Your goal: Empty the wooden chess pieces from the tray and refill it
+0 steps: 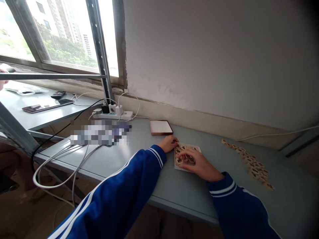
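A shallow white box (198, 149) lies on the grey desk in front of me, holding round wooden xiangqi pieces (183, 147) with dark characters on top. My left hand (169, 143) is at the box's upper left corner, its fingers curled against the edge. Above the lower part of the box, my right hand (195, 162) is bent with thumb and fingers around a xiangqi piece (178, 160). More pieces show beneath its curved fingers. Part of the box is hidden under this hand.
A reddish-brown box lid (161, 127) with a pale inside lies behind. Many loose pieces (251, 162) spread in a slanting band at right. At left are a power strip (124, 115), looping white cables (53, 184) and a blurred-out item (99, 132). A metal post (102, 49) stands by the window.
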The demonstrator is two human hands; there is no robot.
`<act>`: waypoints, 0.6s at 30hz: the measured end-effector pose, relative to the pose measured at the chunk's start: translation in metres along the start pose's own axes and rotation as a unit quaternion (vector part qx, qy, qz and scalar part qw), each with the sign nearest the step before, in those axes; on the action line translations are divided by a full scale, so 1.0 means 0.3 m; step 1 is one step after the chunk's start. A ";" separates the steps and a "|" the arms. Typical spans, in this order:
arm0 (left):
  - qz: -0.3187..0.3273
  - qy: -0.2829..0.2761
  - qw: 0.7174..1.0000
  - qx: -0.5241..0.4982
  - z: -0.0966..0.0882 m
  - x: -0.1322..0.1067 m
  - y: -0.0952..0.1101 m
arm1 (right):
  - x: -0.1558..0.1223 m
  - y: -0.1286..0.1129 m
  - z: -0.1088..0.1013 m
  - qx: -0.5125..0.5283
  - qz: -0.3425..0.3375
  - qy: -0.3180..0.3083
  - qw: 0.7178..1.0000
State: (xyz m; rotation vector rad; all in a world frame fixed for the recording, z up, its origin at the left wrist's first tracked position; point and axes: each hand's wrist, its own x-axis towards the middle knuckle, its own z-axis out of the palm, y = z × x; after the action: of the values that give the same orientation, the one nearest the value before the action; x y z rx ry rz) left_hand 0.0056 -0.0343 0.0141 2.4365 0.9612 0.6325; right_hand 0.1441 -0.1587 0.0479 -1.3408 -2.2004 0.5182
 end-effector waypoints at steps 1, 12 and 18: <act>-0.003 -0.003 1.000 -0.002 0.001 0.000 0.000 | -0.002 0.006 -0.006 -0.005 0.007 0.000 1.000; -0.005 -0.003 1.000 0.010 0.013 0.006 -0.016 | -0.009 0.037 -0.015 0.032 0.072 -0.072 0.994; -0.013 -0.010 1.000 0.005 0.004 -0.002 -0.001 | -0.009 0.051 -0.011 0.031 0.066 -0.056 0.996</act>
State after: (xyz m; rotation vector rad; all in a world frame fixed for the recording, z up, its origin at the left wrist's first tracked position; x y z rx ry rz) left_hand 0.0057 -0.0348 0.0130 2.4309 0.9877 0.5943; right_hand 0.1580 -0.1540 0.0414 -1.4625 -2.1731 0.7214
